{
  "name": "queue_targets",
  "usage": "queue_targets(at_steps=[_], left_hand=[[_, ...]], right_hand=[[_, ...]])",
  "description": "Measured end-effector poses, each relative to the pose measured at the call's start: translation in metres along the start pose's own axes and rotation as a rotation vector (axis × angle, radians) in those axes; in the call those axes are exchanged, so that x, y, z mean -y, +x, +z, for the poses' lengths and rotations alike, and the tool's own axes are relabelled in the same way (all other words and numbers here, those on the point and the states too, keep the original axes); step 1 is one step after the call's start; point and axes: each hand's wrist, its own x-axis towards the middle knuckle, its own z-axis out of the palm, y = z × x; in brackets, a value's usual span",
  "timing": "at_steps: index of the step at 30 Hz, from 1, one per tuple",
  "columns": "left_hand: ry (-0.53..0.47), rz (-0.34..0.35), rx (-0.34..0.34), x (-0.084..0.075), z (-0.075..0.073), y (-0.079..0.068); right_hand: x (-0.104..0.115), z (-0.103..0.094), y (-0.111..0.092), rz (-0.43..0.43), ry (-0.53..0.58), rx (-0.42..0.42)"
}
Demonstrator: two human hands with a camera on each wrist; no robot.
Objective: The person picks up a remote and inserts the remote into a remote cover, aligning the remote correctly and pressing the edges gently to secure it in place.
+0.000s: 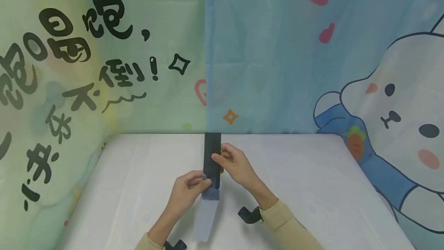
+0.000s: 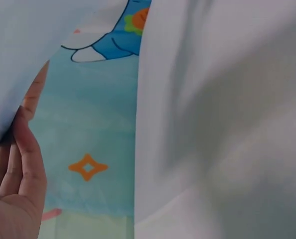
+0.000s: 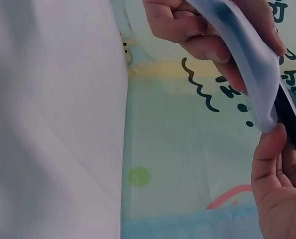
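Note:
A flat, narrow black slab (image 1: 211,146) stands lengthwise in front of me in the head view. Its lower end overlaps a pale, thin, limp sleeve (image 1: 205,221) that hangs down toward me. My left hand (image 1: 185,192) pinches the sleeve's upper part and the slab's lower end, thumb on top. Higher up, my right hand (image 1: 239,167) grips the slab by its right edge, thumb across its face. In the right wrist view the black slab (image 3: 289,117) shows beside the whitish sleeve (image 3: 255,64). The left wrist view has the sleeve (image 2: 28,50) covering some fingers.
Below the hands spreads a white-covered table (image 1: 138,161). Behind it hangs a printed curtain (image 1: 263,68) with lettering and a cartoon animal. Dark wrist devices (image 1: 249,215) stick out from both sleeve cuffs.

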Motion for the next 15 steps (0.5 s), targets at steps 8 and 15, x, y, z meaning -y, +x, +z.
queue_targets(at_steps=[8,15], left_hand=[[-0.041,-0.033,-0.048,-0.001,0.006,0.0],[-0.001,-0.05,-0.154,-0.01,0.0,0.001]], right_hand=[[-0.002,0.002,-0.002,0.053,-0.022,-0.028],[-0.01,-0.003,-0.015,0.105,-0.108,0.029]])
